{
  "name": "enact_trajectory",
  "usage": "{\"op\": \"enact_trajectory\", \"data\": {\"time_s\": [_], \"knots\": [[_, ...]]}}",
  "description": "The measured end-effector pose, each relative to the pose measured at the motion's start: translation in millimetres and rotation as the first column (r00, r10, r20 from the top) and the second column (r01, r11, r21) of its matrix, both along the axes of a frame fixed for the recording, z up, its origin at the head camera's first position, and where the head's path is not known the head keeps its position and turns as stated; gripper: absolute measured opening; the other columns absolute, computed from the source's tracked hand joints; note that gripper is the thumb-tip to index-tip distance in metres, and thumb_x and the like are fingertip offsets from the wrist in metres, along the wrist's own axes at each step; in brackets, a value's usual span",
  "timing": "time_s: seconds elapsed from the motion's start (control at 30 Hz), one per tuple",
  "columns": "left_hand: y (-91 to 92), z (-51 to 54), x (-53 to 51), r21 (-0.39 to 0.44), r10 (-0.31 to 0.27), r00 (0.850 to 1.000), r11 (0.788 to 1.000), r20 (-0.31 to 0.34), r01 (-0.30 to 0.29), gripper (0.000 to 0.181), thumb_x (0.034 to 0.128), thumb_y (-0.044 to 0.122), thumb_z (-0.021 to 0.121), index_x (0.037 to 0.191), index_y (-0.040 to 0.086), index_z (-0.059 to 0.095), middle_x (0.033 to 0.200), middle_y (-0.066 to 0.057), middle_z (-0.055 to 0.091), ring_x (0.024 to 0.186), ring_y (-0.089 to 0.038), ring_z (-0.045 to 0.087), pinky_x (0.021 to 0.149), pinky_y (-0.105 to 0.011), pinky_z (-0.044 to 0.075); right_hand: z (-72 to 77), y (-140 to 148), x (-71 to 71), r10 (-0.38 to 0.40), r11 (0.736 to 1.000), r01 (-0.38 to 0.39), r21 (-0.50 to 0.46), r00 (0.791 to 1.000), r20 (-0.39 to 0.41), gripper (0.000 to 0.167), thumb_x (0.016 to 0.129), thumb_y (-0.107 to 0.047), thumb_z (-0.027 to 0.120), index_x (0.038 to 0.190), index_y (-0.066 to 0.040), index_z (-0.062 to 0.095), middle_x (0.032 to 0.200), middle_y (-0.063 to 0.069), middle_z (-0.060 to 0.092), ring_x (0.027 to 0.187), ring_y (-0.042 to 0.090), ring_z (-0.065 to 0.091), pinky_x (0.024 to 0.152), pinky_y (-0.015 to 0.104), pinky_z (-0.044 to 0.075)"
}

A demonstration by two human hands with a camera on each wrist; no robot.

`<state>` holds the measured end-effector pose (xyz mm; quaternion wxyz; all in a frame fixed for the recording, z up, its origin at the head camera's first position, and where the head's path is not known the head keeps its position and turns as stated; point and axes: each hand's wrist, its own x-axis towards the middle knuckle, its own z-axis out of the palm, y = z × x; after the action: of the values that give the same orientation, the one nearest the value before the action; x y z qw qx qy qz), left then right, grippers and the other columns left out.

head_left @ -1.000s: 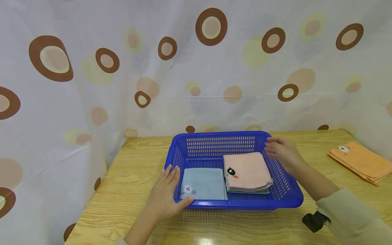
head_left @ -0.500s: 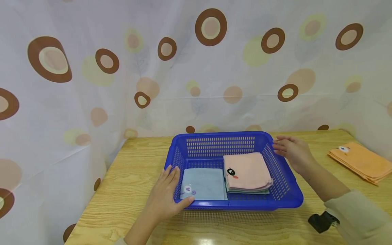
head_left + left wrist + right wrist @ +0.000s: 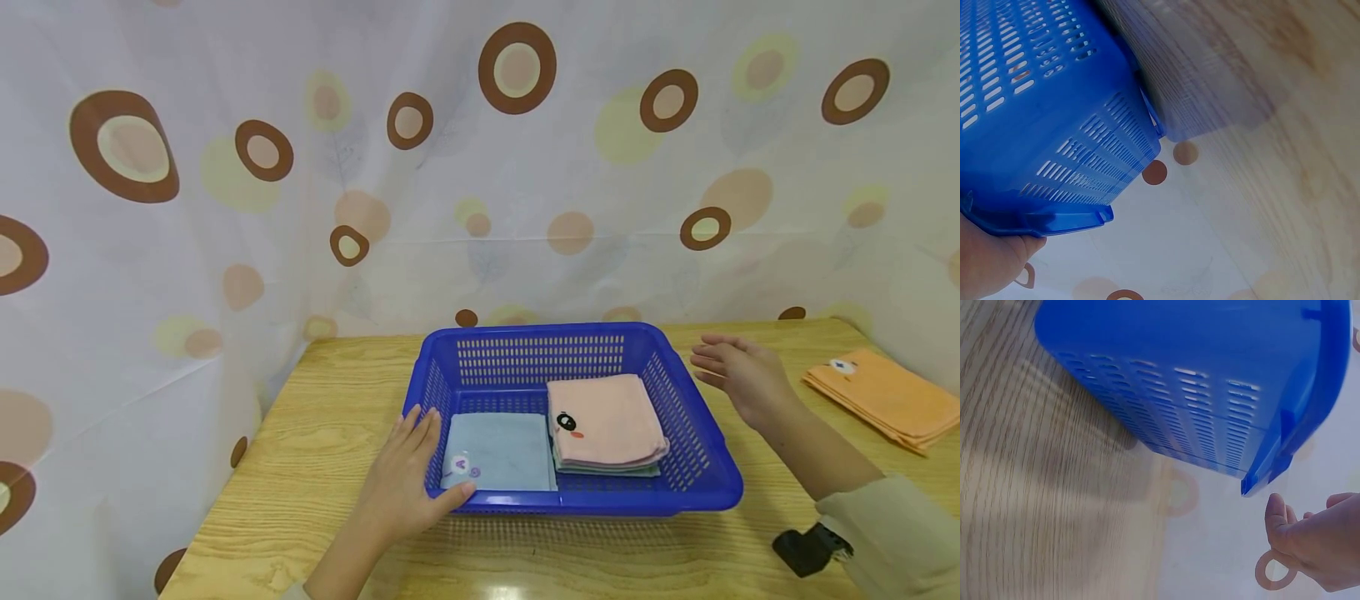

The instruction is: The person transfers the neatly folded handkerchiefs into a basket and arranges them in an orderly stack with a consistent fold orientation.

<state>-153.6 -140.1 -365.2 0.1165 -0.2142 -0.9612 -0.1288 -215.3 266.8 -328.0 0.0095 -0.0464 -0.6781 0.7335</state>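
Observation:
A blue plastic basket (image 3: pixel 525 332) stands on the wooden table. Inside it, a folded light-blue towel (image 3: pixel 498 450) lies at the left, beside a stack of folded towels with a pink towel (image 3: pixel 603 417) on top. My left hand (image 3: pixel 401 483) rests on the basket's front left corner, fingers spread over the left rim and thumb on the front rim. The left wrist view shows part of that hand (image 3: pixel 991 259) against the rim. To the right of the basket, my right hand (image 3: pixel 746 379) hovers apart from it, fingers loosely bent and holding nothing.
A stack of folded orange towels (image 3: pixel 885 396) lies on the table (image 3: pixel 337 400) at the far right. Behind the table hangs a white curtain (image 3: pixel 420 192) with brown rings. A small black device (image 3: pixel 810 550) is strapped at the right sleeve.
My right hand has moved rightward, away from the basket's right rim toward the orange towels. The left hand, basket and towels have stayed in place.

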Motion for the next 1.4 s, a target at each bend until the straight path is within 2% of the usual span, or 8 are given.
{"op": "enact_trajectory", "data": {"time_s": [0.3,0.6,0.77,0.87,1.0,1.1,1.23,1.4], "knots": [[0.7,1.5,-1.1,-0.011,-0.002,1.000,1.000,0.019,0.003,0.089,0.0802,0.060,0.052,0.139,-0.005,0.036,0.146,-0.018,0.036,0.141,-0.034,0.023,0.117,-0.045,0.018,-5.5,10,1.9,0.016,0.998,-0.016,0.062,1.000,0.002,0.012,0.098,-0.019,0.040,0.109,-0.020,0.045,0.082,-0.024,0.060,0.078,-0.008,0.060,0.069,0.012,0.053],[1.5,1.9,0.2,-0.006,-0.001,1.000,1.000,0.003,0.001,0.089,0.0799,0.061,0.052,0.139,-0.005,0.037,0.146,-0.019,0.037,0.140,-0.034,0.025,0.116,-0.046,0.020,-11.3,20,0.4,0.020,0.993,-0.022,0.117,1.000,0.024,0.041,0.099,-0.023,0.039,0.135,-0.004,0.035,0.081,-0.028,0.057,0.076,-0.010,0.059,0.069,0.014,0.054],[1.8,2.4,0.6,0.003,-0.003,1.000,1.000,0.004,0.003,0.089,0.0798,0.060,0.053,0.138,-0.005,0.038,0.145,-0.018,0.038,0.140,-0.035,0.025,0.116,-0.047,0.020,-16.2,28,-2.1,0.026,0.982,-0.035,0.188,0.998,0.049,0.060,0.099,-0.026,0.034,0.144,0.009,0.014,0.081,-0.029,0.053,0.075,-0.011,0.057,0.070,0.015,0.054],[1.9,2.4,0.0,-0.002,0.001,1.000,1.000,0.028,-0.001,0.089,0.0803,0.060,0.052,0.140,-0.004,0.036,0.147,-0.017,0.036,0.141,-0.034,0.023,0.117,-0.046,0.018,-19.0,34,-2.2,0.029,0.989,-0.038,0.145,0.997,0.065,0.045,0.099,-0.026,0.034,0.138,-0.003,0.031,0.080,-0.028,0.056,0.075,-0.009,0.058,0.069,0.015,0.054],[1.7,1.6,0.0,-0.004,0.004,0.999,1.000,0.032,-0.003,0.089,0.0800,0.059,0.053,0.140,-0.004,0.035,0.147,-0.017,0.035,0.141,-0.033,0.022,0.117,-0.045,0.018,-20.6,40,-0.8,0.030,0.995,-0.037,0.089,0.997,0.073,0.030,0.099,-0.026,0.037,0.126,-0.014,0.039,0.079,-0.027,0.057,0.074,-0.008,0.058,0.068,0.015,0.054],[1.7,1.1,0.5,0.002,0.001,1.000,1.000,0.012,-0.001,0.089,0.0796,0.060,0.053,0.139,-0.004,0.037,0.146,-0.017,0.037,0.140,-0.034,0.024,0.117,-0.046,0.020,-21.4,44,0.3,0.029,0.995,-0.036,0.094,0.997,0.073,0.047,0.099,-0.026,0.037,0.140,-0.005,0.028,0.079,-0.027,0.056,0.074,-0.009,0.058,0.068,0.015,0.054],[1.9,1.3,1.0,0.007,-0.004,1.000,1.000,-0.001,0.004,0.088,0.0797,0.060,0.053,0.138,-0.005,0.039,0.145,-0.018,0.038,0.140,-0.034,0.026,0.116,-0.046,0.021,-23.2,50,2.2,0.030,0.994,-0.038,0.105,0.997,0.076,0.058,0.099,-0.026,0.036,0.146,0.001,0.016,0.080,-0.028,0.056,0.073,-0.009,0.058,0.068,0.015,0.054],[2.4,1.5,0.8,-0.002,-0.002,1.000,1.000,0.020,0.002,0.088,0.0807,0.060,0.052,0.139,-0.005,0.037,0.146,-0.018,0.037,0.141,-0.034,0.023,0.117,-0.045,0.019,-27.3,60,5.4,0.027,0.991,-0.036,0.125,0.997,0.076,0.026,0.099,-0.027,0.038,0.123,-0.016,0.040,0.080,-0.028,0.055,0.073,-0.009,0.057,0.068,0.015,0.054]]}}
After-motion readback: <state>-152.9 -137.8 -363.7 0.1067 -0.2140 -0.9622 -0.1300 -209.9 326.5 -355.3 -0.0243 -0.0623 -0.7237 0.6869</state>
